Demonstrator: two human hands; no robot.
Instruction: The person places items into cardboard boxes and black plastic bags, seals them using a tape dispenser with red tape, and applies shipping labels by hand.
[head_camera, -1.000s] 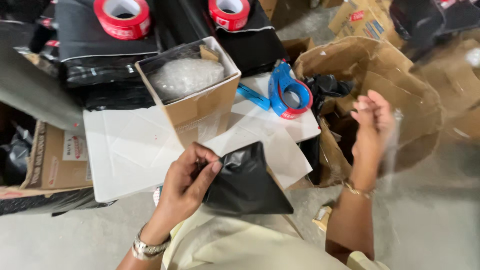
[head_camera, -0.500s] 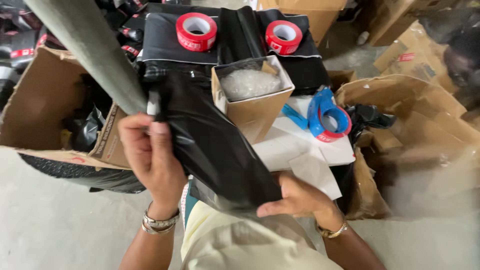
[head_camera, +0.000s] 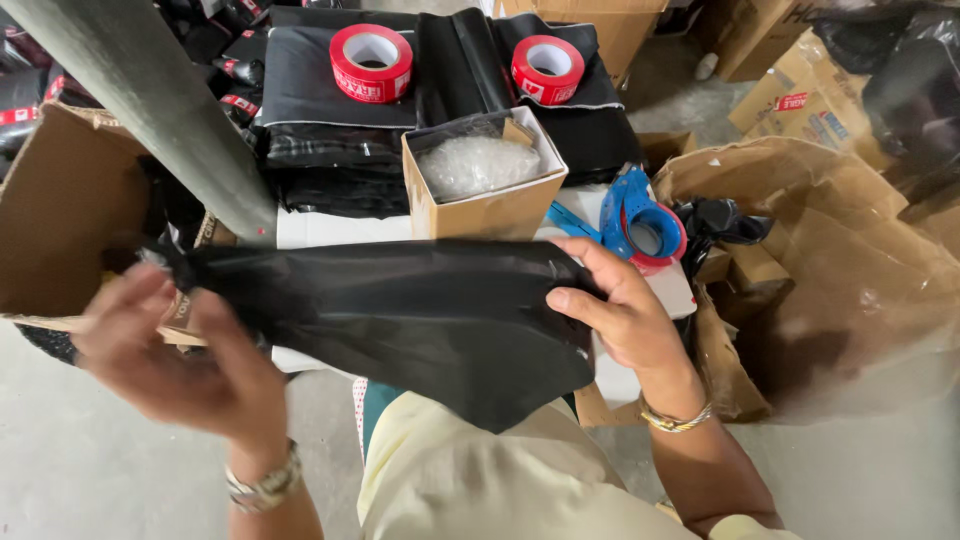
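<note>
— What is being held right now?

— A black plastic bag (head_camera: 420, 320) is stretching sideways between both hands, hanging in the air just above the person's lap and in front of the white table (head_camera: 330, 228).

— How are the hands gripping it?

— The right hand (head_camera: 620, 310) is pinching the bag's right edge, thumb underneath and fingers curling over the top. The left hand (head_camera: 185, 350) is blurring at the bag's left end; its fingers are spreading half open, and I cannot tell whether they are actually clamping the plastic.

— What is sitting around it?

— Just behind the bag, an open cardboard box (head_camera: 480, 190) is holding bubble wrap (head_camera: 478, 163). A blue tape dispenser (head_camera: 640, 222) is lying to the box's right. Farther back, two red tape rolls (head_camera: 372, 62) are resting on stacked black bags (head_camera: 320, 130). A grey pole (head_camera: 150, 100) is slanting across the upper left.
</note>
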